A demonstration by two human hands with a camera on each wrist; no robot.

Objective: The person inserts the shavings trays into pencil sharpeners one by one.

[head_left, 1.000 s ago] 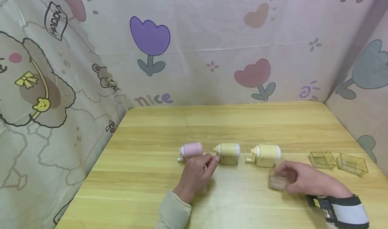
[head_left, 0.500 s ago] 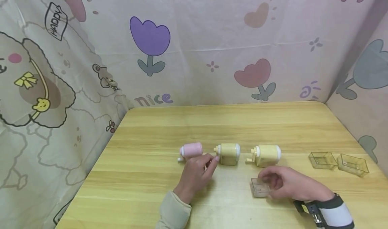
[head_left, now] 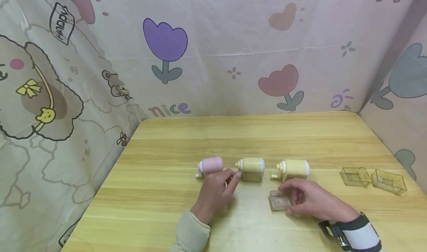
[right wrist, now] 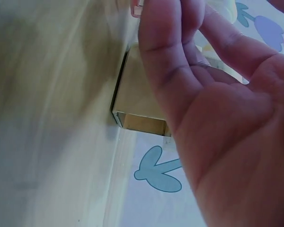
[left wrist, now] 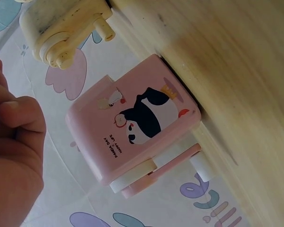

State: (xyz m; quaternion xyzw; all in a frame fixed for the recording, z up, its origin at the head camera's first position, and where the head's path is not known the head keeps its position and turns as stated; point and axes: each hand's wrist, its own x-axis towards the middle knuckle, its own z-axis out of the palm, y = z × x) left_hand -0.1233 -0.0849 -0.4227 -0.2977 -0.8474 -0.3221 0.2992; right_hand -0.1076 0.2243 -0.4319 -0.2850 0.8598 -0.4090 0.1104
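My right hand pinches a small clear shavings drawer just above or on the table, in front of the right-hand yellow sharpener. That sharpener shows behind the fingers in the right wrist view, with a hollow slot at its base. My left hand lies loosely curled, holding nothing. It is in front of a pink crank sharpener and close to the middle yellow sharpener; whether it touches either cannot be told. In the left wrist view, a panda print marks the pink one.
Two clear yellowish drawers stand side by side near the right edge of the wooden table. Printed cloth hangs behind the table and along both sides. All three sharpeners have their cranks toward the left.
My right hand has carried the clear drawer leftward, first nearer to me and then slightly back toward the sharpeners. The left hand and the sharpeners have stayed put.
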